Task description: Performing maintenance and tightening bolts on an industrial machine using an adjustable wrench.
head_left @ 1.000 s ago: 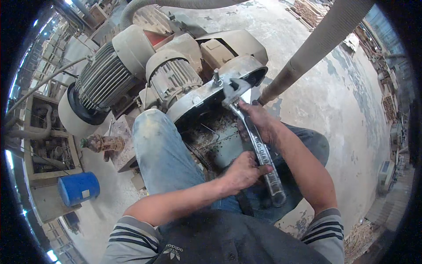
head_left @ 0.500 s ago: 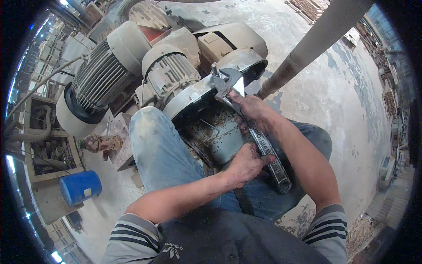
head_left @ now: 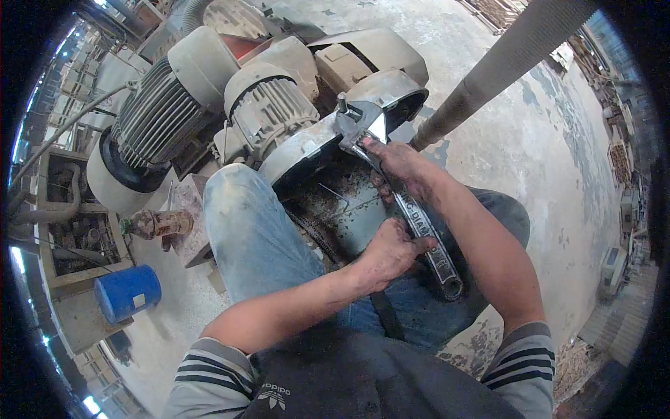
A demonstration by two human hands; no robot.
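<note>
A large steel adjustable wrench (head_left: 441,265) slants across my lap, its jaw end up by the rim of a round machine housing (head_left: 296,155). My right hand (head_left: 403,167) is wrapped round the handle just below the head, thumb along the metal. Lower down, my left hand (head_left: 392,255) grips the same handle, with its thumb lying across it. The jaws sit next to a short metal pin (head_left: 342,103) on the housing rim; whether they grip it I cannot tell. Inside the dusty housing lies a thin bent rod (head_left: 333,196), and grime marks both my hands.
Two finned motors (head_left: 164,115) (head_left: 272,115) stand beyond my knees. A thick grey hose (head_left: 502,70) slopes down at the right. To my left are a plastic bottle (head_left: 157,224) on a block, a blue drum (head_left: 128,293) and an open-sided cabinet (head_left: 80,279).
The view has shifted slightly. The wrench's lower end and my left hand sit a little higher in the picture; both hands keep their hold on the handle.
</note>
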